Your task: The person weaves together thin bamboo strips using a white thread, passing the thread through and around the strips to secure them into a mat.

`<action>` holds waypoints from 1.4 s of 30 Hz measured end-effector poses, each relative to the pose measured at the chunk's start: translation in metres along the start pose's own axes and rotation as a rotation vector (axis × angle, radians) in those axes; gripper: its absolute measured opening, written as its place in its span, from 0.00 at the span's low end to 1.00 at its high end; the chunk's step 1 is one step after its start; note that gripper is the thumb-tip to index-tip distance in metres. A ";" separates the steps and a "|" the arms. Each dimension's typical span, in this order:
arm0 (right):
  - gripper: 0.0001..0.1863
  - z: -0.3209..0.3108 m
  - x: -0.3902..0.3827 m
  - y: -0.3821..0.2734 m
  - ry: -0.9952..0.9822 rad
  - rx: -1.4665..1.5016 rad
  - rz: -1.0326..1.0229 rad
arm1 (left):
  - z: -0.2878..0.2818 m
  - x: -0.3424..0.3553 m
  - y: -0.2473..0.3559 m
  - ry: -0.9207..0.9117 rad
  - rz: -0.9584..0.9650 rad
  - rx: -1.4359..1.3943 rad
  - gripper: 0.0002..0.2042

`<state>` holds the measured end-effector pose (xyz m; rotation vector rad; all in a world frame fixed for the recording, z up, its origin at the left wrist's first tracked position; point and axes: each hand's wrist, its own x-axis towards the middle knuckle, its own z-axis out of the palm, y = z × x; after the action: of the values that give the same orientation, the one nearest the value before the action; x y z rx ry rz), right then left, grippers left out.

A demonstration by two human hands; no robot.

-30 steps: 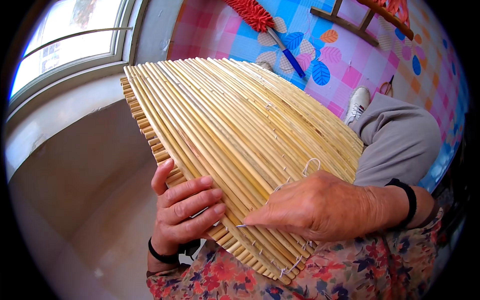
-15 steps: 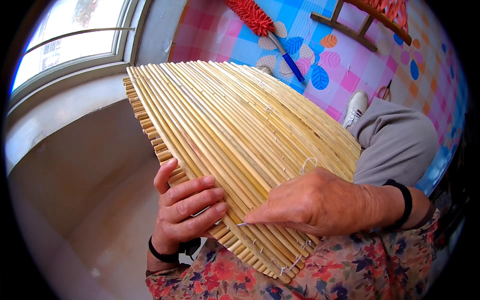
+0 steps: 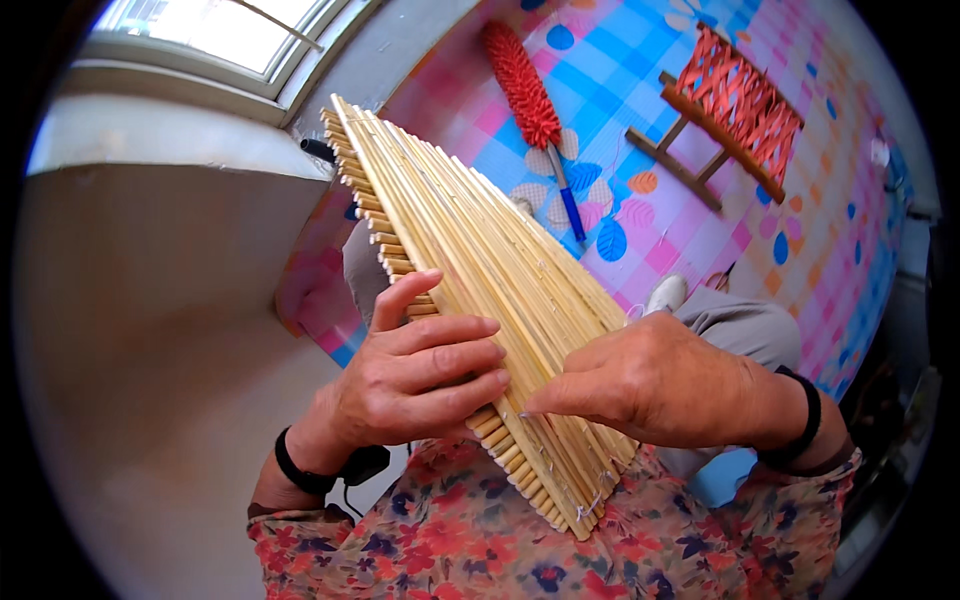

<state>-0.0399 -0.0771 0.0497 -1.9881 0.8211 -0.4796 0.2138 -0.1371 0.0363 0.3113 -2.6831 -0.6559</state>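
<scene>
Panel [image 3: 470, 245] of pale reed sticks, one unit, held slantwise over the person's lap, between both hands, running from near the floral top [image 3: 440, 520] up and away toward the window side. Sticks in it: too tightly packed to count. Short stick ends [image 3: 375, 217] poke out in a row along its left edge; no reliable count there either.

Left hand [image 3: 400, 378]: grip closed over the panel's left edge. Four digits visible on the upper face, the farthest spread away from the other three. Underside of the hold hidden.

Right hand [image 3: 650, 385]: grip pinched tight, fingertips pressed together on one thin needle [image 3: 525, 413], only a tiny tip showing. Fingertips sit low on the panel's face, just right of the left hand's digits, hands apart.

White thread [image 3: 592, 503]: visible in two places, one at the panel's near corner, one just beyond the right hand. Stitches too fine to count.

Wristbands [image 3: 814, 412]: two, black, one per wrist. One black device [image 3: 366, 464] with a cord beside the left wrist; type unclear.

Grey trousers [image 3: 745, 325]: two legs, one each side of the panel. One pale shoe [image 3: 667, 293] by the right leg.

Floor [image 3: 610, 100], checkered and leaf-printed, carries one red duster [image 3: 530, 105] with a blue handle; one wooden frame [image 3: 738, 110] strung with red strapping, right of the duster; one pair of scissors [image 3: 722, 276], small and partly hidden, near the shoe. One window [image 3: 215, 35], upper left.
</scene>
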 end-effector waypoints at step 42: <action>0.08 -0.022 0.007 -0.033 -0.097 -0.184 0.267 | 0.021 -0.008 -0.023 0.181 0.176 -0.129 0.13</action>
<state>-0.0364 -0.0835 0.0892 -2.0103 1.0820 -0.1558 0.2162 -0.1463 0.0058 0.0941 -2.4485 -0.7069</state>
